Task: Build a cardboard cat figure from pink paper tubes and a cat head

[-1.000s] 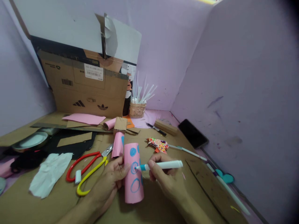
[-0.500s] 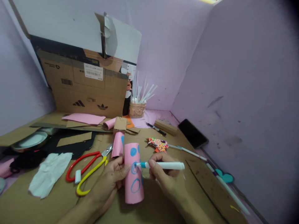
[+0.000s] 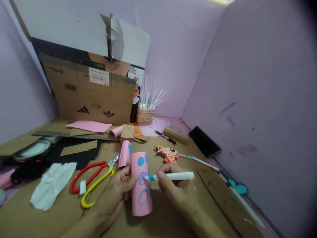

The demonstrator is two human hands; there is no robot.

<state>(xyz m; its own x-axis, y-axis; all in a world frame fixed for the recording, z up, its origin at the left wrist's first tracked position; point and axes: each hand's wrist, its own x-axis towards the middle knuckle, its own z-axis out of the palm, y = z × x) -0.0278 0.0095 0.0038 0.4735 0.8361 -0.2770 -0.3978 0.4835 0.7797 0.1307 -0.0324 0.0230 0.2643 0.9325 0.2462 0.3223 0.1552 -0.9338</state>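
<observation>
A pink paper tube (image 3: 140, 185) with blue circles drawn on it lies on the cardboard-covered table (image 3: 49, 218). My left hand (image 3: 116, 191) is closed round its left side, thumb on the pink paper. My right hand (image 3: 174, 190) is closed on a white marker with a blue tip (image 3: 170, 176). The tip touches the middle circle on the tube, which is partly filled in blue.
Red-and-yellow scissors (image 3: 92, 180) and a white crumpled tissue (image 3: 53, 185) lie to the left. Smaller pink rolls (image 3: 125, 152), a patterned paper piece (image 3: 168, 153), a black phone (image 3: 204, 141), pens, a basket of white sticks (image 3: 146, 115) and a large cardboard box (image 3: 89, 96) stand behind.
The marker tip has shifted slightly back and forth over the middle circle, which now shows a little more blue. The left hand and the tube have stayed still.
</observation>
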